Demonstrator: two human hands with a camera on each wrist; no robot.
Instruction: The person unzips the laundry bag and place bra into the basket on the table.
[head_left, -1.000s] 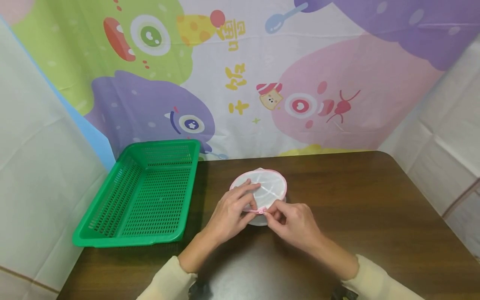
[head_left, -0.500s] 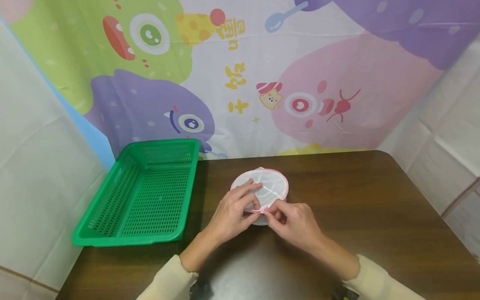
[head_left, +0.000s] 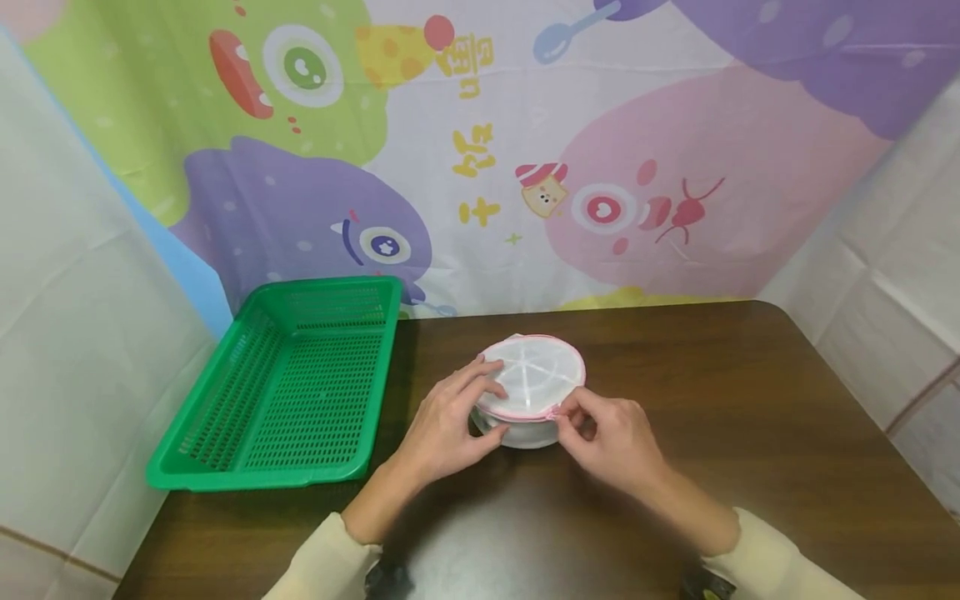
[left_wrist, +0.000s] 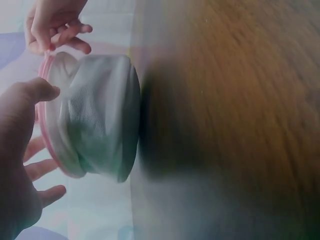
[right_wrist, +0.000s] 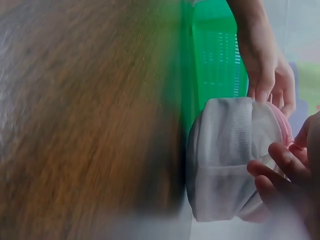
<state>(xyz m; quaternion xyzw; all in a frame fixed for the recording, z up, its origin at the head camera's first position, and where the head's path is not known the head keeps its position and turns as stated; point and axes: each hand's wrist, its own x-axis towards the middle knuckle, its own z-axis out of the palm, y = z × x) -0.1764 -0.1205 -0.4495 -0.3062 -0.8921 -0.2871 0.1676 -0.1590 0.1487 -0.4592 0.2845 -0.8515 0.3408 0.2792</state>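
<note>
A round white mesh laundry bag point(head_left: 528, 379) with a pink zipper around its lid stands on the table, its lid turned up. My left hand point(head_left: 450, 417) holds the bag's left side, with its fingers spread on the lid and its thumb below the rim. At the front right of the rim, my right hand point(head_left: 611, 433) pinches the small pink zipper pull point(head_left: 553, 412). Both wrist views show the bag's soft, creased mesh wall point(left_wrist: 100, 115) sideways. What is inside the bag cannot be seen.
On the left of the brown table point(head_left: 712, 400) stands a green perforated basket point(head_left: 375, 400) with nothing visible in it. A curtain point(head_left: 495, 267) printed with cartoon figures hangs behind the table. Pale sheets hang at both sides.
The right hand has drawn the zipper pull to the right along the rim. The left hand has shifted left, its thumb leaving the zipper. More of the lid shows, and the bag sits slightly further right.
</note>
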